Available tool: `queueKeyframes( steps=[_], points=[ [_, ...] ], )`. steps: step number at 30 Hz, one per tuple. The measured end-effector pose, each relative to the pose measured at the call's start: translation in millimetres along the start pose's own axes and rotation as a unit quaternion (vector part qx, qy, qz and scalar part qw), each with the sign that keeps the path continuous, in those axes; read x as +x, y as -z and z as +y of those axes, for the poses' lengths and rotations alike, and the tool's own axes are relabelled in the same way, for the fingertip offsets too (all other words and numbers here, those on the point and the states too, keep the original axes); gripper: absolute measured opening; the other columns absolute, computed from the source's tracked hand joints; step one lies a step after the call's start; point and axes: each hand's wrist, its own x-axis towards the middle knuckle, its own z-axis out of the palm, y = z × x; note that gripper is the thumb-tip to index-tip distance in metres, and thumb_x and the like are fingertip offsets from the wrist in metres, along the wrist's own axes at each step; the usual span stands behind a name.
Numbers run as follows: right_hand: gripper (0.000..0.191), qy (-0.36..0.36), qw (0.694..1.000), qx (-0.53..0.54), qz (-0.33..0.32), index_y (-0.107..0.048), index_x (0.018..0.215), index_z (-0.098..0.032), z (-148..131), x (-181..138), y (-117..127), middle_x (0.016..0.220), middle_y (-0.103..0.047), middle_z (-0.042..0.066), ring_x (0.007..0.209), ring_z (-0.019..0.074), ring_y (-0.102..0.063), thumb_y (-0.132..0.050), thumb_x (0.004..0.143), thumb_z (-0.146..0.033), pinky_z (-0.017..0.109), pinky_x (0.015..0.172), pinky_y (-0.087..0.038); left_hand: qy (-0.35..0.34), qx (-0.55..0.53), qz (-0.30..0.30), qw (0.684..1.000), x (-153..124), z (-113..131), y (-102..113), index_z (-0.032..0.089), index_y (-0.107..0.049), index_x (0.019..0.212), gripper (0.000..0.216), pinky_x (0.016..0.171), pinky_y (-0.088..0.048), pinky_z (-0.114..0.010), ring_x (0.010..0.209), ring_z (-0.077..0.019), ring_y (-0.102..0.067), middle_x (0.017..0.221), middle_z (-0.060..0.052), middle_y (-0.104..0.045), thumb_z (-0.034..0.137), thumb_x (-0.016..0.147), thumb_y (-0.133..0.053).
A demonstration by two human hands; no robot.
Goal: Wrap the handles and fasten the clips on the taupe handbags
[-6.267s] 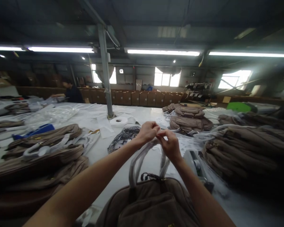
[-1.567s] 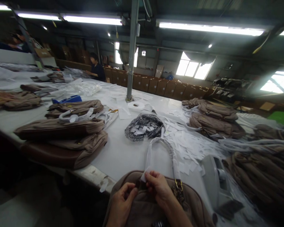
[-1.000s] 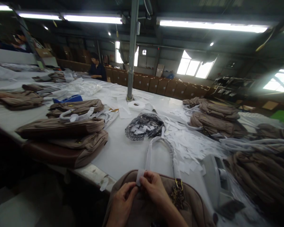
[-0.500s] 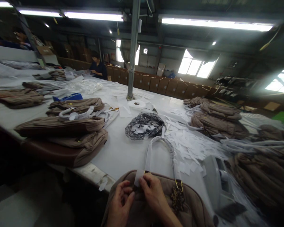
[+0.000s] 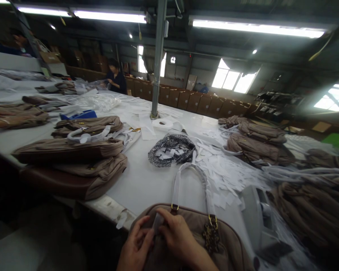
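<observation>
Taupe soft-fabric handbag (image 5: 192,241) lies at the near edge of the long white counter (image 5: 147,180), right below us, its two carry handles wrapped in white protective paper (image 5: 190,180) and stretched flat away from us.

We judge the work part done: the handles are fully sheathed, while the gold ring fittings (image 5: 174,207) at their bases are bare. One small pale slip of paper (image 5: 157,225) sits at the bag's top edge by the left fitting, so that fitting looks to be the one in hand; the right fitting, with its dark leopard-print charm (image 5: 210,236), looks untouched.

Our right hand (image 5: 176,237) rests on the bag top, fingers curled and pinching the slip. Our left hand (image 5: 135,248) meets it from the side, fingers bent in against the same slip and the bag edge.

Around: stacks of like brown bags on the left (image 5: 70,165) and right (image 5: 254,145); a grey tape dispenser (image 5: 260,222) near our right; a litter of white paper strips (image 5: 228,173); a speckled dark cloth pouch (image 5: 172,150) holding more strips; a white tape roll (image 5: 163,123) by the steel post (image 5: 157,60). A co-worker in dark clothes (image 5: 116,79) stands at the far end.
</observation>
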Motion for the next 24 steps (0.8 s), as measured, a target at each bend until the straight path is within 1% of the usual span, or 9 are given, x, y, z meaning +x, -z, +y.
queueKeyframes(
  steps=[2,5,11,14,17,19,21,23,24],
  points=[
    [0.045,0.004,1.000,0.000,-0.012,-0.057,0.113,-0.024,0.5,0.2,0.5,0.074,-0.066,-0.001,0.066,0.0161,-0.060,-0.048,0.073,-0.007,0.021,0.061,-0.039,0.019,0.030,-0.012,0.999,0.5,3.5,4.8,0.016,-0.056,0.115,0.059,0.063,-0.052,-0.027,0.066,-0.0190,-0.066,0.080,-0.003,-0.073,0.055,0.071,-0.063],
    [0.048,0.000,0.999,0.039,-0.014,-0.055,0.119,-0.026,-0.7,-0.7,3.9,0.075,-0.066,-0.002,0.067,0.0155,-0.060,-0.049,0.074,-0.008,0.022,0.064,-0.041,0.027,0.051,0.005,0.998,0.6,8.0,5.3,0.016,-0.070,0.091,0.047,0.060,-0.052,-0.025,0.062,-0.0186,-0.065,0.074,-0.003,-0.073,0.056,0.066,-0.067],
    [0.047,-0.061,0.986,0.154,0.021,-0.051,0.126,-0.020,3.3,0.6,10.7,0.086,-0.068,0.001,0.070,0.0140,-0.058,-0.055,0.080,-0.021,0.023,0.064,-0.043,0.026,0.010,0.006,1.000,-2.1,0.3,3.0,0.019,-0.069,0.075,0.038,0.064,-0.054,-0.025,0.067,-0.0205,-0.068,0.068,-0.001,-0.071,0.056,0.066,-0.068],
    [0.051,-0.084,0.984,0.159,-0.005,-0.054,0.124,-0.021,5.1,6.9,10.1,0.086,-0.069,0.000,0.066,0.0125,-0.055,-0.062,0.074,-0.023,0.022,0.062,-0.042,0.008,0.009,-0.023,1.000,-1.2,-7.0,6.2,0.018,-0.066,0.073,0.036,0.065,-0.052,-0.023,0.070,-0.0198,-0.066,0.067,-0.001,-0.070,0.054,0.069,-0.067],
    [0.044,-0.094,0.981,0.164,-0.042,-0.062,0.112,-0.020,3.1,14.0,7.3,0.078,-0.066,-0.003,0.061,0.0104,-0.051,-0.067,0.068,-0.021,0.019,0.055,-0.038,-0.004,0.021,-0.039,0.999,-0.2,-10.4,7.6,0.017,-0.065,0.075,0.035,0.062,-0.050,-0.021,0.069,-0.0182,-0.064,0.068,-0.002,-0.069,0.052,0.072,-0.065],
    [0.022,-0.081,0.984,0.152,-0.045,-0.069,0.090,-0.016,0.9,16.8,4.5,0.067,-0.060,-0.005,0.059,0.0091,-0.048,-0.065,0.068,-0.017,0.018,0.053,-0.034,-0.009,0.012,-0.025,1.000,-0.8,-9.2,6.0,0.017,-0.064,0.071,0.035,0.059,-0.048,-0.020,0.065,-0.0163,-0.062,0.064,0.000,-0.066,0.051,0.071,-0.066],
    [0.008,-0.069,0.988,0.134,-0.037,-0.068,0.069,-0.013,-1.2,17.5,1.7,0.058,-0.054,-0.006,0.057,0.0080,-0.045,-0.061,0.068,-0.013,0.018,0.050,-0.031,-0.010,-0.010,-0.004,1.000,-2.1,-4.9,3.2,0.017,-0.060,0.064,0.034,0.054,-0.045,-0.018,0.060,-0.0143,-0.060,0.057,0.002,-0.062,0.049,0.068,-0.070],
    [0.011,-0.067,0.989,0.132,-0.029,-0.068,0.067,-0.013,-3.2,16.5,0.3,0.057,-0.053,-0.006,0.057,0.0078,-0.045,-0.057,0.070,-0.011,0.018,0.050,-0.030,-0.007,-0.043,0.014,0.999,-2.9,1.6,1.0,0.018,-0.058,0.069,0.033,0.052,-0.046,-0.018,0.057,-0.0140,-0.060,0.057,0.003,-0.063,0.046,0.064,-0.074],
    [0.012,-0.066,0.988,0.138,-0.028,-0.068,0.070,-0.013,-4.1,15.6,0.2,0.059,-0.055,-0.005,0.058,0.0081,-0.046,-0.057,0.071,-0.011,0.018,0.052,-0.032,-0.005,-0.054,0.016,0.998,-2.7,5.1,0.6,0.019,-0.060,0.079,0.034,0.053,-0.048,-0.020,0.058,-0.0147,-0.062,0.064,0.003,-0.066,0.045,0.062,-0.075]
  ],
)
